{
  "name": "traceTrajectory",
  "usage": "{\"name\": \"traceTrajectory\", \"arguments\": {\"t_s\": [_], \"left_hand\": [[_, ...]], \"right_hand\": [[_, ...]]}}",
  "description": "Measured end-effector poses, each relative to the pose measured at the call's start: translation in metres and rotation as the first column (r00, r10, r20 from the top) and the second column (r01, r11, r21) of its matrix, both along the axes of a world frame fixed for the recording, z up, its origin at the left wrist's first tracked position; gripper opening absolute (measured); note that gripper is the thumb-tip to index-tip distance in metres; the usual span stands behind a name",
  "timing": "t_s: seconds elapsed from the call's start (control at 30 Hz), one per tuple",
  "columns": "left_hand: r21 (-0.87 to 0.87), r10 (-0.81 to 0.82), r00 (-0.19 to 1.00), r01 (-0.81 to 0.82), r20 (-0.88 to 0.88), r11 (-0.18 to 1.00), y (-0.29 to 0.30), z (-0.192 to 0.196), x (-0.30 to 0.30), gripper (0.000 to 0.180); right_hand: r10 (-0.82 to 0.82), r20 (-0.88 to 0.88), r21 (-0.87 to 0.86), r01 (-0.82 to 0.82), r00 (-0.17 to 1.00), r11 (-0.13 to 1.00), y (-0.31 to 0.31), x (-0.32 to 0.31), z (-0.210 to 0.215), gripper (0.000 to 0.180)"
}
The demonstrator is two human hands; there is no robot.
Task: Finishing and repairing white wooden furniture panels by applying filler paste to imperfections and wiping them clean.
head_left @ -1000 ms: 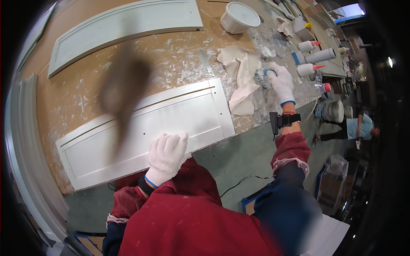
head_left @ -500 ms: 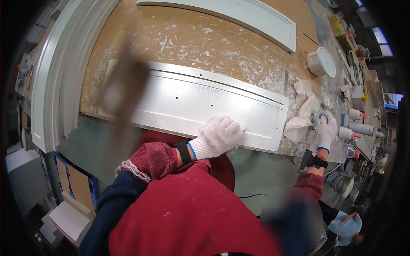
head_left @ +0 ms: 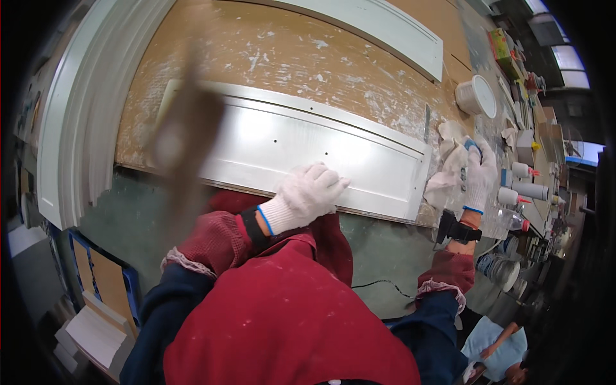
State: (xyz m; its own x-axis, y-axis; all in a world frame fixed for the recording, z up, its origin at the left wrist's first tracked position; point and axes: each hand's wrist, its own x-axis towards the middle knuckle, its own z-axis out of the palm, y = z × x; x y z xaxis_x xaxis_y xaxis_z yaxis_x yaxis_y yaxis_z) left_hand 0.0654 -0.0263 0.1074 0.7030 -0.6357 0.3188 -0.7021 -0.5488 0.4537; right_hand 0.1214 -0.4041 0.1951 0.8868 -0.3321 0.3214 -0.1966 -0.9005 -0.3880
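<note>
A long white framed panel point(head_left: 244, 138) with small dark holes lies along the near edge of the workbench. My left hand point(head_left: 309, 196), in a white knit glove, rests at the panel's near edge with its fingers curled in; whatever they may hold is hidden. Over to the right, my gloved right hand point(head_left: 479, 173) reaches to a crumpled off-white cloth point(head_left: 446, 176) beside the panel's end. At its fingertips shows a small blue object point(head_left: 471, 145), too covered to name.
Behind lies another white panel point(head_left: 385, 25). White mouldings point(head_left: 77, 128) are stacked at the left. A white tub point(head_left: 475, 96), red-tipped bottles point(head_left: 513, 196) and a clear bottle point(head_left: 513, 220) stand at the right. A blurred brown shape point(head_left: 192, 122) blocks part of the view. Another person point(head_left: 494, 343) is at lower right.
My right hand has moved away from me and slightly left to the cloth, the blue object still at its fingertips. My left hand has slid left along the panel's near edge.
</note>
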Motion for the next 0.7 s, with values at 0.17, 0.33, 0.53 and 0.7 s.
{"name": "traceTrajectory", "arguments": {"t_s": [0.17,0.33,0.53,0.7], "left_hand": [[-0.037,0.118,0.991,-0.12,-0.06,0.992,0.079,0.014,0.006,0.055],[-0.062,0.525,0.851,-0.522,0.038,0.851,0.147,0.015,0.019,0.046],[-0.09,0.792,0.598,-0.788,0.122,0.609,0.184,0.003,0.029,0.043],[-0.165,0.876,0.479,-0.861,0.053,0.481,0.179,0.0,0.04,0.037]], "right_hand": [[0.206,-0.147,0.468,-0.116,0.967,0.876,0.111,0.035,0.015,0.03],[0.608,-0.061,0.595,-0.46,0.792,0.659,0.215,0.078,-0.023,0.032],[0.819,-0.062,0.655,-0.597,0.57,0.464,0.368,0.131,-0.041,0.033],[0.911,0.04,0.662,-0.694,0.41,0.283,0.455,0.175,-0.065,0.035]]}}
